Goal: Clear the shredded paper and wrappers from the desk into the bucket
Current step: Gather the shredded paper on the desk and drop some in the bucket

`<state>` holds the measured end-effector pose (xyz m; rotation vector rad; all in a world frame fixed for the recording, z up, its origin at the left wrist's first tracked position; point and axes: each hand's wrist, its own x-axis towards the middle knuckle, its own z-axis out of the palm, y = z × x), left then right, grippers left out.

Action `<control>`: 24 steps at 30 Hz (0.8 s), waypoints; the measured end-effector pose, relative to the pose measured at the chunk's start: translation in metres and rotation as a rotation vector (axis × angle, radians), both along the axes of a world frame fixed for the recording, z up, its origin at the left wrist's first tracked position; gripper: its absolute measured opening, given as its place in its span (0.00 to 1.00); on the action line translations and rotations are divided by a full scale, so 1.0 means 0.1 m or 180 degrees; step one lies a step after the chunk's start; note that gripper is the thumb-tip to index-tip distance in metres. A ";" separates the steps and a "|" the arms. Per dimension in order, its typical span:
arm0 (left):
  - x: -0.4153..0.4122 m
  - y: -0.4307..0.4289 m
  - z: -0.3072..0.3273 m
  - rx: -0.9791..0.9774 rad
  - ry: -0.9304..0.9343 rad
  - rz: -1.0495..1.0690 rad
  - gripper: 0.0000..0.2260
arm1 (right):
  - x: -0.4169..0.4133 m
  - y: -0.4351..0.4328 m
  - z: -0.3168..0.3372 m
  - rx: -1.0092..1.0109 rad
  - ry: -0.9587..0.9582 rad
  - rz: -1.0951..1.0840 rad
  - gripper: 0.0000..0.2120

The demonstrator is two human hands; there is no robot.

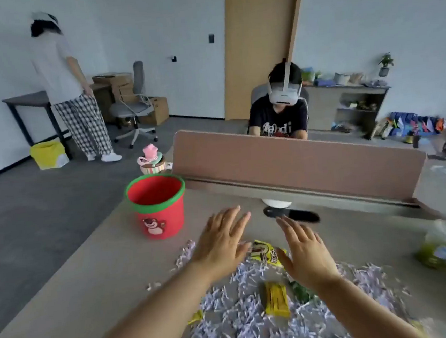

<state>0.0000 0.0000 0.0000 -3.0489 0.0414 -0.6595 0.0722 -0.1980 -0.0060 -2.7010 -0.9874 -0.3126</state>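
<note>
A heap of pale purple and white shredded paper (238,321) covers the near middle of the desk (97,282). Yellow wrappers lie in it: one (275,299) in the centre, a printed one (267,254) at the far edge, a small one (195,316) at the left. The red bucket (157,207) with a green rim and a bear picture stands upright and empty at the desk's left. My left hand (223,241) and my right hand (304,250) hover flat above the far edge of the heap, fingers straight, holding nothing.
A brown divider panel (296,159) closes the desk's far side. A black object (293,214) and a white one (276,203) lie before it. A green drink cup with a straw (444,243) stands right. A striped pink mug (152,161) sits behind the bucket. Two people are in the room.
</note>
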 end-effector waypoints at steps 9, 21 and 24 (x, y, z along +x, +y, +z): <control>-0.68 -0.10 -1.65 -0.0322 0.1386 0.0233 0.27 | -0.50 -0.31 -1.49 -0.0896 0.0787 -0.0066 0.30; -0.93 -0.15 -2.29 -0.0268 0.1514 0.0207 0.41 | -0.84 -0.10 -2.10 -0.0910 0.0964 0.0549 0.42; -0.72 -0.04 -2.25 -0.0361 0.1533 0.0321 0.41 | -0.59 0.21 -2.08 -0.0988 0.0988 0.0396 0.38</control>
